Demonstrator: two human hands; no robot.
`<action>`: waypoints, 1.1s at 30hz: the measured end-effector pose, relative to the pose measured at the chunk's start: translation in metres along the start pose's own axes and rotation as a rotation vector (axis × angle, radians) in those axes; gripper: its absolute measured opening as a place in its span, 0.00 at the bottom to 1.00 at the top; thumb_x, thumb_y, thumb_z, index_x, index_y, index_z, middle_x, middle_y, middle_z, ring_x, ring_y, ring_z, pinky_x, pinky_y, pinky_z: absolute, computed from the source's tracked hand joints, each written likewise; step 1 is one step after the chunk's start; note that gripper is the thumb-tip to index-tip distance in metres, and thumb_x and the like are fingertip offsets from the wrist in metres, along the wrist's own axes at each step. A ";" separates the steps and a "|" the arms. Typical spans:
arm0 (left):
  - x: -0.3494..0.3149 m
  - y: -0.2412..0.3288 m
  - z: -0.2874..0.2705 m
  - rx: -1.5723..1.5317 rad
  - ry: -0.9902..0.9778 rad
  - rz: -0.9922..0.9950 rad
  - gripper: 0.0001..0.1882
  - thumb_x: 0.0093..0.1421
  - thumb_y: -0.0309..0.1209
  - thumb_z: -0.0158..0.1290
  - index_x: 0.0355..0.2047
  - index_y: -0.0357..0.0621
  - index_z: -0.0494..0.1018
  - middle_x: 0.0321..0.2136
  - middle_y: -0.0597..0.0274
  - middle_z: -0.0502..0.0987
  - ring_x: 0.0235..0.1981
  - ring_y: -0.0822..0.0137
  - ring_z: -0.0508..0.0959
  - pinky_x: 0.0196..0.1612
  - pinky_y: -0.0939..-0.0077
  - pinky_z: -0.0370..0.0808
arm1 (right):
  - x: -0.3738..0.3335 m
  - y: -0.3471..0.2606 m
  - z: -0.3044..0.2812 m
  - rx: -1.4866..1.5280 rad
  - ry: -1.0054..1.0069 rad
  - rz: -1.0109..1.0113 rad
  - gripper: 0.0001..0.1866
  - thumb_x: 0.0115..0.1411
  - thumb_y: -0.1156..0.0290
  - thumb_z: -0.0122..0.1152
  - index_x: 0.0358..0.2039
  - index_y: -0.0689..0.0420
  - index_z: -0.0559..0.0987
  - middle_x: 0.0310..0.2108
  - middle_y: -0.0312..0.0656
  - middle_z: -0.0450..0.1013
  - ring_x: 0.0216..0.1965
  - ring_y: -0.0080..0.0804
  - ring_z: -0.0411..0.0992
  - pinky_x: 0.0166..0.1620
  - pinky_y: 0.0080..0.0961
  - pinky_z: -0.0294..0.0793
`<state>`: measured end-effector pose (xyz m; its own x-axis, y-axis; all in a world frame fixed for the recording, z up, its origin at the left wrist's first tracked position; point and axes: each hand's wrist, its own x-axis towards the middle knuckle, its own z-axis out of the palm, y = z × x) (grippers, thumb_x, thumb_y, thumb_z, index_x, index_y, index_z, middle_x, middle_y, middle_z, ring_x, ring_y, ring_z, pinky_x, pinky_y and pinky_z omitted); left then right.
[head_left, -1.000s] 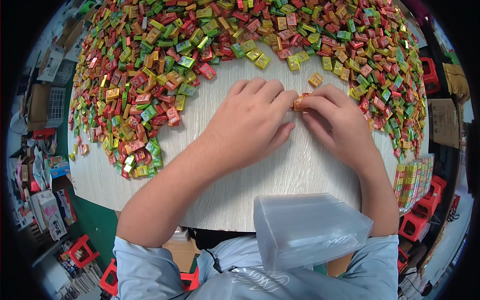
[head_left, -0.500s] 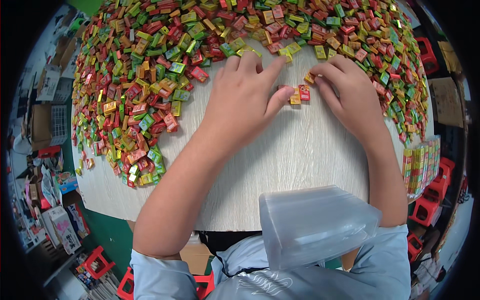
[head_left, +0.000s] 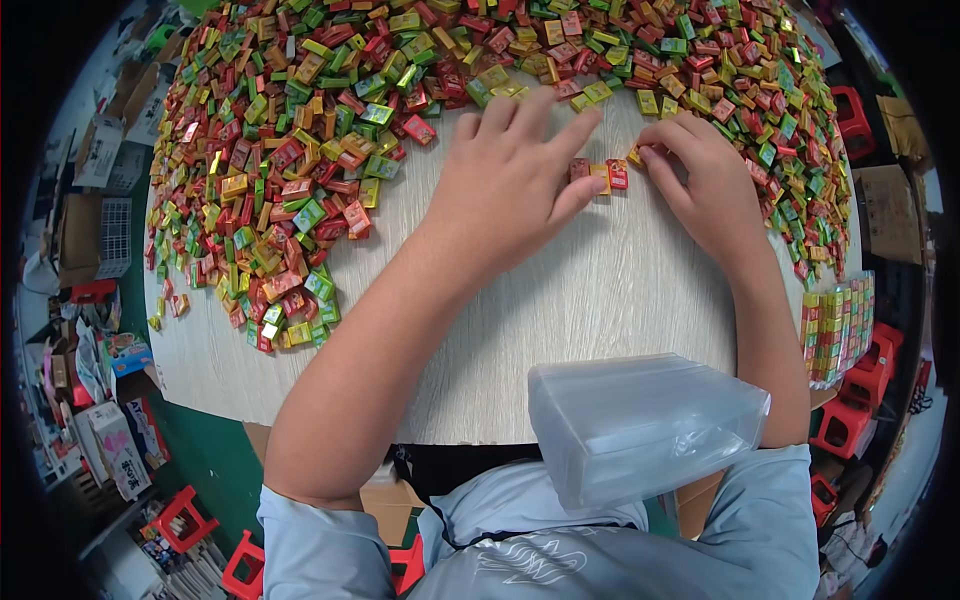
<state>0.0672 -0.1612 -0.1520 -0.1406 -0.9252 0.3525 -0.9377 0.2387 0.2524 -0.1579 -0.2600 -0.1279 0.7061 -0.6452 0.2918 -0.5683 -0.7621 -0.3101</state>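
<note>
My left hand point(head_left: 512, 170) is spread above the table with its fingers apart and nothing gripped. Its thumb tip rests against or just over a small yellow candy-sized box point(head_left: 600, 174). A red box point(head_left: 617, 175) lies alongside that one, and another reddish box point(head_left: 579, 168) shows between my left thumb and index finger. To the right, my right hand point(head_left: 692, 180) pinches a small orange-yellow box point(head_left: 635, 156) between thumb and index finger, just beyond the red box. Fingertips of my left hand reach toward the heap of small boxes point(head_left: 490, 78).
Red, green, yellow and orange boxes point(head_left: 290, 160) curve around the pale wooden table point(head_left: 560, 300). A stack of clear plastic containers point(head_left: 645, 425) sits at the near edge. Packed clear cases point(head_left: 838, 330) stand at the right edge. Red stools point(head_left: 848, 425) are on the floor.
My left hand has shifted slightly right, its index finger moving up from the yellow boxes at the heap's edge. My right hand keeps its pinch. The whole view has shifted slightly.
</note>
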 end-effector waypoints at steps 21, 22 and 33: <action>-0.007 -0.015 -0.025 -0.259 -0.018 0.097 0.20 0.69 0.44 0.55 0.49 0.40 0.75 0.44 0.51 0.79 0.50 0.49 0.77 0.53 0.53 0.72 | -0.010 0.001 -0.011 0.066 -0.070 0.032 0.05 0.66 0.74 0.64 0.38 0.61 0.79 0.34 0.42 0.72 0.36 0.37 0.74 0.40 0.31 0.75; -0.007 -0.014 -0.027 -0.303 -0.021 0.093 0.18 0.70 0.42 0.54 0.50 0.39 0.74 0.43 0.50 0.78 0.49 0.50 0.77 0.53 0.55 0.72 | -0.011 0.000 -0.012 0.120 -0.081 0.036 0.05 0.65 0.74 0.65 0.39 0.61 0.79 0.35 0.42 0.73 0.36 0.37 0.75 0.40 0.31 0.75; -0.002 -0.008 -0.016 -0.466 -0.019 0.123 0.13 0.71 0.36 0.55 0.46 0.38 0.73 0.37 0.53 0.77 0.42 0.54 0.78 0.48 0.59 0.74 | 0.000 -0.003 0.000 0.150 -0.013 -0.071 0.09 0.66 0.74 0.63 0.46 0.59 0.81 0.40 0.45 0.76 0.42 0.41 0.77 0.45 0.33 0.76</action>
<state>0.0799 -0.1564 -0.1403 -0.2513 -0.8861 0.3895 -0.6725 0.4492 0.5881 -0.1563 -0.2572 -0.1268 0.7481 -0.5884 0.3067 -0.4477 -0.7888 -0.4211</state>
